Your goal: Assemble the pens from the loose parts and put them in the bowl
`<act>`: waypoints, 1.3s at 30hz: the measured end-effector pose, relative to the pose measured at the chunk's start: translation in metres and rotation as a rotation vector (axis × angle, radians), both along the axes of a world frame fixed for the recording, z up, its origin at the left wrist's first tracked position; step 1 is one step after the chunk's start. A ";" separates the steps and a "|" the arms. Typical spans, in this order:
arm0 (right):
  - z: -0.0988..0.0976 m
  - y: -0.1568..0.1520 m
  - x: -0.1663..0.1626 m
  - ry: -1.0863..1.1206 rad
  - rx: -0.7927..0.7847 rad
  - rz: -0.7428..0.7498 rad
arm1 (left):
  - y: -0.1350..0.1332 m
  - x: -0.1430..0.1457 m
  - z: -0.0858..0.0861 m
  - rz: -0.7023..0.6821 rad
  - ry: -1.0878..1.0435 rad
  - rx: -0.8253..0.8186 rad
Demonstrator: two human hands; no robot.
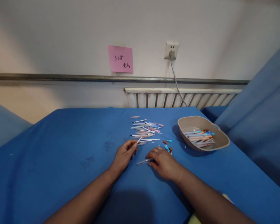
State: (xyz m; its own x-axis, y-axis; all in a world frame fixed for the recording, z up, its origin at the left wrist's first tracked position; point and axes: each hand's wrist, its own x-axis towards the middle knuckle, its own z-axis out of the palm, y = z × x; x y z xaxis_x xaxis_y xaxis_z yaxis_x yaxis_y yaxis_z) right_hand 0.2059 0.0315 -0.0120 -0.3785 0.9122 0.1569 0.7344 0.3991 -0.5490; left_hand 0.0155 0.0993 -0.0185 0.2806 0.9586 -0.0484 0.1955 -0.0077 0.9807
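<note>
My left hand (124,155) pinches a thin white pen refill (139,140) that points up and to the right. Closed around a clear pen barrel (143,162) is my right hand (164,161), with the barrel's end sticking out toward the left. Just beyond both hands lies a loose pile of pen parts (146,129): white refills, pinkish and pale blue barrels. Small blue and brown pen pieces (167,148) are scattered beside my right hand, partly hidden by it.
A beige basket (224,143) with several pens (200,137) in it stands at the right on the blue cloth (60,161). Behind are a radiator (161,98), a plugged-in cable (176,79) and a pink note (120,59). Blue curtains (254,93) hang at the right.
</note>
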 end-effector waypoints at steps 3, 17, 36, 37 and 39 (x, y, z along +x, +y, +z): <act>0.010 -0.007 -0.009 -0.180 0.029 0.012 | -0.004 0.001 0.000 -0.012 0.045 0.013; -0.007 0.016 0.031 0.350 0.063 -0.193 | -0.007 -0.005 0.004 -0.143 0.306 0.331; -0.004 0.015 0.036 0.368 0.187 -0.289 | -0.012 -0.007 0.007 -0.282 0.541 0.532; -0.003 0.015 0.037 0.378 0.197 -0.310 | -0.011 -0.007 0.006 -0.276 0.541 0.533; -0.003 0.016 0.039 0.384 0.206 -0.330 | -0.011 -0.007 0.006 -0.277 0.541 0.536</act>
State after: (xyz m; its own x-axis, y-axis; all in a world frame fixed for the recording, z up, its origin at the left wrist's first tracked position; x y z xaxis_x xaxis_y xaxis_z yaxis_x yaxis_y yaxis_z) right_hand 0.2448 0.0473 -0.0154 0.0428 0.9085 0.4156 0.6012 0.3088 -0.7370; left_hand 0.0085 0.0880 -0.0126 0.5805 0.7891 0.2008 0.5635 -0.5673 0.6005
